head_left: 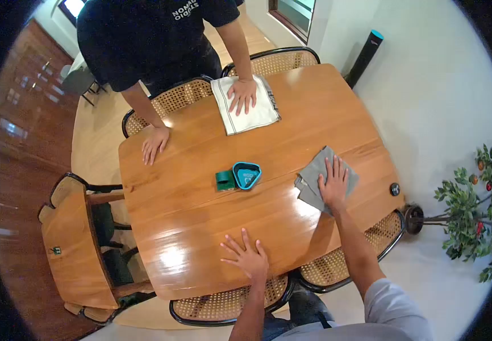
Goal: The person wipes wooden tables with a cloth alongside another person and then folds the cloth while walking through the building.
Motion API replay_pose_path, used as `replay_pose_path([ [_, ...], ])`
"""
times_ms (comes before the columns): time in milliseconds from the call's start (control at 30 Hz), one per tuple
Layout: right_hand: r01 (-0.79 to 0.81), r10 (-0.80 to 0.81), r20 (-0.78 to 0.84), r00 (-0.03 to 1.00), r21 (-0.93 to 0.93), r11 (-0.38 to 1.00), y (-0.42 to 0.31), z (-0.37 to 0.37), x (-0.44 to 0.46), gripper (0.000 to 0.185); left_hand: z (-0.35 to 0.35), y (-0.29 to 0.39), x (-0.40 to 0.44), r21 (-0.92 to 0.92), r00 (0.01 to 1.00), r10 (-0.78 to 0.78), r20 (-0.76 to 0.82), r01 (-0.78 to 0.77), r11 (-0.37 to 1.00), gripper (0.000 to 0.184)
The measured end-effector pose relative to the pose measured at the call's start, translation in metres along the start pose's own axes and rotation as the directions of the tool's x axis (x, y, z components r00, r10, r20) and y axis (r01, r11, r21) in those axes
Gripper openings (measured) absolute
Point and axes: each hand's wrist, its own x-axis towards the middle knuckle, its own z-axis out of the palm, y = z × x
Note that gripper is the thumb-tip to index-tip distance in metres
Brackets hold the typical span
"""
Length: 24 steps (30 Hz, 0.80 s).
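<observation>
Wiping looked underway, how much was done unclear, with the right hand [333, 186] spread flat over the grey cloth [312, 177] beneath it and the left hand [250, 258] splayed on the surface [192, 224].

caddy [247, 177] set on table [297, 244], holder [225, 181] at its left; near cloth [312, 171] covered by right hand [334, 186], right of caddy; far cloth [260, 118] covered by co-worker's hand [243, 94], behind; left hand [249, 259] laid on table, in front

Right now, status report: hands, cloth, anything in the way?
Right hand flat on gray cloth. Left hand palm-down on table. Possibly in the way: blue-rimmed container, green item, mid-table.
</observation>
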Motion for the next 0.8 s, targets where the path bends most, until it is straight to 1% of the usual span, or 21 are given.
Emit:
replay_pose_path([
  [33, -0.04, 0.04, -0.016, 0.999, -0.025, 0.999, -0.007, 0.002, -0.004, 0.068, 0.002, -0.002, -0.001, 0.023, 1.0, 0.006, -0.003, -0.006, 1.0, 0.063],
  [100, -0.088, 0.085, 0.044, 0.995, 0.091, 0.992, -0.038, -0.001, -0.017, 0.073, 0.009, 0.0, -0.004, 0.038, 1.0, 0.001, -0.018, 0.0, 0.999, 0.063],
  [167, 0.109, -0.129, 0.132, 0.983, 0.147, 0.983, -0.073, -0.013, -0.042, 0.076, 0.016, -0.005, -0.005, 0.101, 0.999, 0.003, -0.035, 0.001, 0.995, 0.061],
  [233, 0.269, -0.335, 0.251, 0.908, 0.264, 0.927, -0.1, -0.02, -0.079, 0.078, 0.014, -0.002, -0.006, 0.122, 0.999, 0.003, -0.055, 0.004, 0.992, 0.061],
  [300, 0.4, -0.49, 0.26, 0.832, 0.331, 0.855, -0.115, -0.04, -0.121, 0.077, 0.003, -0.001, -0.007, 0.068, 1.0, -0.013, -0.007, 0.013, 0.998, 0.055],
  [333, 0.386, -0.48, 0.258, 0.838, 0.341, 0.857, -0.112, -0.049, -0.145, 0.076, -0.001, -0.002, -0.006, 0.041, 1.0, -0.014, 0.018, 0.014, 0.999, 0.053],
  [367, 0.371, -0.467, 0.253, 0.847, 0.348, 0.861, -0.107, -0.055, -0.163, 0.076, 0.004, -0.003, -0.002, 0.034, 1.0, 0.003, 0.006, -0.003, 0.999, 0.053],
  [400, 0.363, -0.455, 0.248, 0.855, 0.34, 0.867, -0.101, -0.064, -0.182, 0.076, 0.017, -0.007, -0.002, 0.033, 0.999, 0.013, -0.051, -0.011, 0.999, 0.054],
  [467, 0.248, -0.353, 0.312, 0.882, 0.328, 0.911, -0.088, -0.078, -0.21, 0.074, 0.034, -0.013, -0.006, 0.03, 0.987, 0.023, -0.16, -0.018, 0.999, 0.055],
  [500, 0.244, -0.345, 0.302, 0.889, 0.323, 0.914, -0.084, -0.079, -0.212, 0.074, 0.028, -0.012, -0.004, 0.025, 0.985, 0.033, -0.168, -0.03, 0.999, 0.055],
  [600, 0.296, -0.388, 0.287, 0.876, 0.314, 0.902, -0.074, -0.082, -0.223, 0.072, 0.015, -0.008, -0.009, -0.09, 0.991, 0.007, -0.134, -0.019, 0.996, 0.057],
  [633, 0.298, -0.393, 0.291, 0.872, 0.321, 0.899, -0.073, -0.085, -0.225, 0.072, 0.013, -0.009, -0.013, -0.084, 0.991, 0.001, -0.132, -0.012, 0.996, 0.057],
  [733, 0.247, -0.323, 0.258, 0.911, 0.289, 0.925, -0.078, -0.085, -0.214, 0.07, 0.01, -0.009, -0.011, -0.129, 0.989, 0.006, -0.147, -0.025, 0.991, 0.058],
  [800, 0.244, -0.313, 0.239, 0.919, 0.28, 0.929, -0.078, -0.081, -0.212, 0.07, 0.011, -0.008, -0.01, -0.124, 0.989, 0.004, -0.148, -0.023, 0.992, 0.057],
])
